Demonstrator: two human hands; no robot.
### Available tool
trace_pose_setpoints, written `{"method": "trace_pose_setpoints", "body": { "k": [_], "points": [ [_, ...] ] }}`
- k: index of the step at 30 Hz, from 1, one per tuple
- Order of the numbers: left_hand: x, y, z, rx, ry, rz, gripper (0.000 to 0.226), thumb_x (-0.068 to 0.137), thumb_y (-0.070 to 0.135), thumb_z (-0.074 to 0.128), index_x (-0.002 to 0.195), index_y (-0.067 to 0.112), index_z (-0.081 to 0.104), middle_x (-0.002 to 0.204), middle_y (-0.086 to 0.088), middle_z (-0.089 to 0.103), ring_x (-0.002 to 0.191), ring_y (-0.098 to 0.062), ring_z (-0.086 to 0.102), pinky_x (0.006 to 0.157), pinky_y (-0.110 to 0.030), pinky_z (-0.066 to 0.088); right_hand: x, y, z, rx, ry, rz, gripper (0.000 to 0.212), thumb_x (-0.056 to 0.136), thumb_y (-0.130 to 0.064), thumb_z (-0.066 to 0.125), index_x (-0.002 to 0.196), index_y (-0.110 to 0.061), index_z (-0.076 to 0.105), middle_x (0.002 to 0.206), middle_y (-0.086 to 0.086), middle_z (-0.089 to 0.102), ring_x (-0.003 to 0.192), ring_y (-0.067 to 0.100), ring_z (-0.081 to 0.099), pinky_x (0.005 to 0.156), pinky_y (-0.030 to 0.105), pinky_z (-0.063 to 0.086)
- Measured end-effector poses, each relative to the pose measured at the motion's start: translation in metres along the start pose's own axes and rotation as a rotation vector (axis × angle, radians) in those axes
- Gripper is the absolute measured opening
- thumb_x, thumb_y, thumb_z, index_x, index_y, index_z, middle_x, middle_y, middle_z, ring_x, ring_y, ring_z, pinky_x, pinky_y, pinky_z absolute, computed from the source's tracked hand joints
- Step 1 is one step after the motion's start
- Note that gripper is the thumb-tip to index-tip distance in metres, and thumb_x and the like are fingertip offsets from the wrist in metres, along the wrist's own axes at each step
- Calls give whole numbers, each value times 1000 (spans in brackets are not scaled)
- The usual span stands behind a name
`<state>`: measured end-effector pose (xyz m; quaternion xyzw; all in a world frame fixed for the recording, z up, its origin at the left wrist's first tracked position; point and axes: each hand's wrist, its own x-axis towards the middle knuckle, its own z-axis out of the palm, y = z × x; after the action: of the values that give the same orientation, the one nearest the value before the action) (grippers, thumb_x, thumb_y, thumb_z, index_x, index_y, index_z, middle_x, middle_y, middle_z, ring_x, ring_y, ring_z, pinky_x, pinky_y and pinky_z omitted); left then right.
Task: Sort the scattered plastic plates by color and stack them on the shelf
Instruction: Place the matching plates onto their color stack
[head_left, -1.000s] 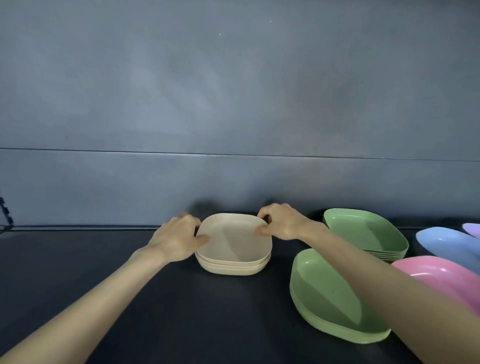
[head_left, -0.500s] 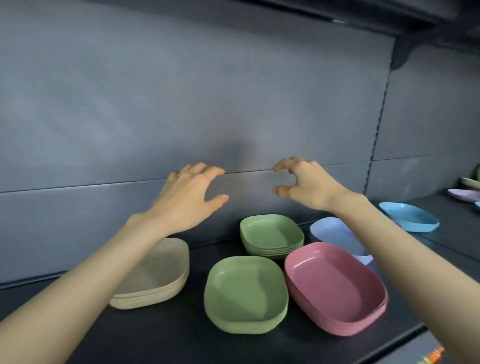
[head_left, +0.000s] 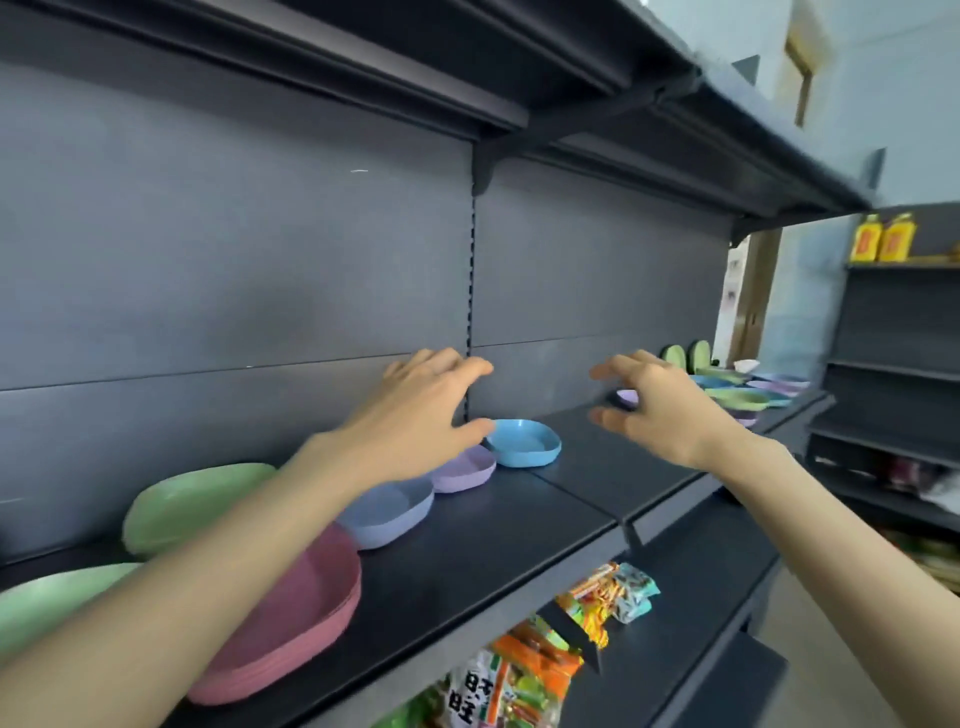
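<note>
Both my hands hover empty above the dark shelf (head_left: 519, 540). My left hand (head_left: 415, 415) has relaxed, spread fingers over a lilac plate (head_left: 462, 470) and beside a blue plate (head_left: 524, 441). My right hand (head_left: 654, 405) floats further right, fingers loosely bent, holding nothing. Along the shelf to the left sit a periwinkle plate (head_left: 389, 512), a pink stack (head_left: 296, 608), and two green stacks (head_left: 192, 509) (head_left: 47, 603). More scattered plates (head_left: 753, 395) in several colors lie at the far right end, and a small lilac plate (head_left: 628, 397) peeks out beside my right fingers.
An upper shelf (head_left: 571, 78) overhangs the workspace. Snack packets (head_left: 524, 675) hang on the shelf below. A second shelving unit (head_left: 893, 395) with yellow bottles (head_left: 883, 239) stands at the right, across an aisle.
The view has swung right along the shelf. Both hands let go of the beige stack, rose, and moved right; the beige stack has left the view and the blue and scattered plates have come in.
</note>
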<state>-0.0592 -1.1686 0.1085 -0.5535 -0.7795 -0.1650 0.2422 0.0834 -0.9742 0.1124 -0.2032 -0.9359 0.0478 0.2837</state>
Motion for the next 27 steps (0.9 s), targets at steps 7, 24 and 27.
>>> {"method": "trace_pose_setpoints", "body": {
  "k": [7,24,27],
  "points": [
    [71,89,55,-6,-21,66,53,93,45,46,141,26,32,134,4,44,127,-18,34,104,-33,25,-9,123,-31,-49,6,53,37,84,-26,66,118,-13,57,112,7,55,105,26,52,79,26,34],
    [298,124,220,-17,-44,74,54,92,49,45,140,27,32,124,4,51,116,-18,42,97,-31,30,139,344,19,-112,-51,31,43,87,-34,62,125,-17,52,122,4,51,108,25,50,85,32,41],
    [352,134,254,-38,-83,78,54,92,49,46,140,27,32,126,3,50,117,-19,42,97,-32,31,167,393,22,-137,-58,65,46,87,-32,62,128,-17,51,125,4,50,111,26,50,91,38,42]
  ]
}}
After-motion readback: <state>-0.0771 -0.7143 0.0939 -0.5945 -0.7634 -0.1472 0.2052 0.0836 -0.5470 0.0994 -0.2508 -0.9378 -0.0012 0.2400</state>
